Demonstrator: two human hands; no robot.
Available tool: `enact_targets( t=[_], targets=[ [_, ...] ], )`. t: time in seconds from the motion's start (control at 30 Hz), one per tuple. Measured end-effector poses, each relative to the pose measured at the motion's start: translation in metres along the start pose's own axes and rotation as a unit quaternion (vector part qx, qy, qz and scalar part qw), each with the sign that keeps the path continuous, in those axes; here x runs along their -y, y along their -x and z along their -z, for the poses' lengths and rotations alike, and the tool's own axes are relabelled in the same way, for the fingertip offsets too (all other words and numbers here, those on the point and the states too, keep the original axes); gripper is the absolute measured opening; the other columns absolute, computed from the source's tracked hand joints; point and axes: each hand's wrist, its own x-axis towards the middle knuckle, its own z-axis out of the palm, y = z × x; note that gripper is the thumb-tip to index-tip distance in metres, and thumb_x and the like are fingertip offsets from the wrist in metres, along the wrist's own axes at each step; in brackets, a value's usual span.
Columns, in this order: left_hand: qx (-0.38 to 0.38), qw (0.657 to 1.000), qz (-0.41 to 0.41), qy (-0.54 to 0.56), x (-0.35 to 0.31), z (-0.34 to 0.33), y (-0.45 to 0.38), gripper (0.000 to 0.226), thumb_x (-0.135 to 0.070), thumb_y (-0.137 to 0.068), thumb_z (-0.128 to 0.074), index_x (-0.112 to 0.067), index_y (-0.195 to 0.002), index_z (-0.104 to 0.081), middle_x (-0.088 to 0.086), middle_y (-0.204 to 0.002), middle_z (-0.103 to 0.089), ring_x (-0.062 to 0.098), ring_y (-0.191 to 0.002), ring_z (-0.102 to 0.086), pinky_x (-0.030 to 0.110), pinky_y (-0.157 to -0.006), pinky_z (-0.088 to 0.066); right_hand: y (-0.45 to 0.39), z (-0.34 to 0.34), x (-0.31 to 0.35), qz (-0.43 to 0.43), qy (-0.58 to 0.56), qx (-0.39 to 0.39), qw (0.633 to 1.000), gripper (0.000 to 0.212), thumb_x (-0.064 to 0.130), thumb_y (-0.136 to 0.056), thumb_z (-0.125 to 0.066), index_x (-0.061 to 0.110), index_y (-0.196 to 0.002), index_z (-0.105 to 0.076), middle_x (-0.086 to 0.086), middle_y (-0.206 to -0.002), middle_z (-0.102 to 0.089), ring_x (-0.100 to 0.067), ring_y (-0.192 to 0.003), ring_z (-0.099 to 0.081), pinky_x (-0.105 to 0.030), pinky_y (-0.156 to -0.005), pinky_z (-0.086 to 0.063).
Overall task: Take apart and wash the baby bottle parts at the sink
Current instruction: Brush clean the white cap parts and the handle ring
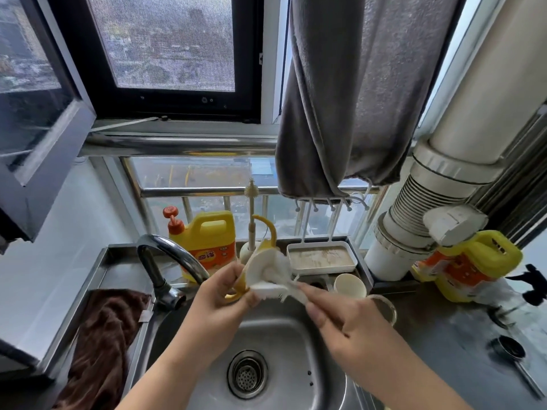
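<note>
Left hand (217,303): I see it gripping the yellow-and-white bottle part (260,270).
Right hand (346,324): pinching a brush (291,287).
Sink (284,332): steel.
Counter (450,329): detergent jug (470,264).

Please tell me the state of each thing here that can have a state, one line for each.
Left hand: grips the yellow-handled bottle part over the sink.
Right hand: holds a brush against that part.
Tap: no water seen running.
Drain: strainer in place.
Window: swung open.
Detergent jug: upright, capped.
Second jug: tilted.
</note>
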Motion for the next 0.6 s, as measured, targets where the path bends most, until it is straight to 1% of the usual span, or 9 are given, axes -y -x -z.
enact_targets(
  t=[0.07,0.1,0.17,0.2,0.27,0.37,0.4,0.47,0.6],
  targets=[
    [-0.017,0.999,0.005,0.043,0.002,0.0,0.001,0.034,-0.049,-0.06,-0.082,-0.021,-0.073,-0.068,0.001,-0.076,-0.065,0.012,-0.076,-0.059,0.019,-0.073,-0.046,-0.006,0.004,-0.007,-0.03,-0.013,-0.029,0.999,0.03,0.036,-0.096,-0.049,0.06,-0.112,-0.054,0.021,-0.061,-0.063,-0.005,-0.049,-0.053,-0.019,-0.047,-0.039],
    [-0.03,0.997,0.008,0.074,0.004,0.0,0.001,0.04,-0.057,-0.054,-0.082,-0.023,-0.069,-0.067,0.002,-0.073,-0.064,0.014,-0.077,-0.059,0.023,-0.076,-0.044,-0.007,0.007,-0.012,-0.057,-0.027,-0.043,0.997,0.029,0.032,-0.095,-0.051,0.054,-0.113,-0.055,0.023,-0.056,-0.06,-0.003,-0.045,-0.049,-0.014,-0.045,-0.033],
    [-0.039,0.988,0.015,0.148,0.002,0.001,-0.001,0.041,-0.059,-0.047,-0.085,-0.027,-0.065,-0.068,0.0,-0.067,-0.063,0.012,-0.072,-0.06,0.028,-0.076,-0.04,-0.006,0.01,-0.02,-0.09,-0.069,-0.053,0.992,0.027,0.029,-0.094,-0.053,0.05,-0.11,-0.058,0.02,-0.07,-0.068,0.001,-0.058,-0.057,-0.013,-0.054,-0.042],
    [-0.031,0.984,0.024,0.174,0.0,0.003,-0.001,0.041,-0.057,-0.044,-0.087,-0.028,-0.066,-0.069,0.0,-0.066,-0.063,0.011,-0.07,-0.06,0.029,-0.076,-0.039,-0.004,0.008,-0.023,-0.102,-0.089,-0.053,0.989,0.028,0.029,-0.093,-0.054,0.053,-0.106,-0.058,0.019,-0.082,-0.071,0.003,-0.072,-0.061,-0.015,-0.066,-0.048],
    [0.015,0.98,0.051,0.191,-0.003,0.004,-0.001,0.046,-0.053,-0.045,-0.089,-0.026,-0.078,-0.073,0.002,-0.071,-0.065,0.013,-0.072,-0.062,0.029,-0.077,-0.041,0.0,0.003,-0.026,-0.11,-0.116,-0.054,0.986,0.03,0.029,-0.092,-0.056,0.059,-0.093,-0.058,0.028,-0.09,-0.069,0.006,-0.089,-0.061,-0.014,-0.081,-0.046],
    [0.082,0.982,0.105,0.13,-0.006,0.002,-0.001,0.042,-0.051,-0.062,-0.081,-0.035,-0.099,-0.07,0.002,-0.082,-0.07,0.015,-0.08,-0.067,0.03,-0.082,-0.045,0.001,0.001,-0.025,-0.102,-0.119,-0.035,0.987,0.034,0.025,-0.094,-0.054,0.059,-0.091,-0.058,0.041,-0.075,-0.061,0.017,-0.082,-0.058,-0.004,-0.072,-0.041],
    [0.073,0.983,0.125,0.112,-0.007,-0.001,-0.002,0.03,-0.051,-0.072,-0.074,-0.04,-0.099,-0.069,-0.001,-0.082,-0.072,0.012,-0.082,-0.068,0.032,-0.086,-0.043,0.001,0.001,-0.023,-0.104,-0.115,-0.016,0.988,0.032,0.025,-0.095,-0.053,0.056,-0.097,-0.057,0.04,-0.069,-0.06,0.017,-0.076,-0.057,-0.004,-0.068,-0.04],
    [0.045,0.984,0.151,0.079,-0.008,-0.005,-0.006,0.016,-0.046,-0.084,-0.06,-0.041,-0.098,-0.068,-0.003,-0.08,-0.073,0.008,-0.081,-0.068,0.033,-0.09,-0.041,0.002,-0.001,-0.018,-0.102,-0.103,0.004,0.989,0.028,0.028,-0.095,-0.051,0.053,-0.106,-0.057,0.028,-0.074,-0.066,0.006,-0.075,-0.059,-0.007,-0.067,-0.041],
    [0.098,0.984,0.143,0.032,-0.012,-0.001,-0.008,0.03,-0.023,-0.079,-0.057,-0.022,-0.109,-0.062,0.002,-0.095,-0.074,0.011,-0.09,-0.069,0.019,-0.079,-0.048,0.006,-0.002,-0.02,-0.091,-0.08,-0.016,0.993,0.033,0.032,-0.094,-0.052,0.065,-0.099,-0.054,0.001,-0.081,-0.069,-0.014,-0.071,-0.06,-0.019,-0.063,-0.041]
  ],
)
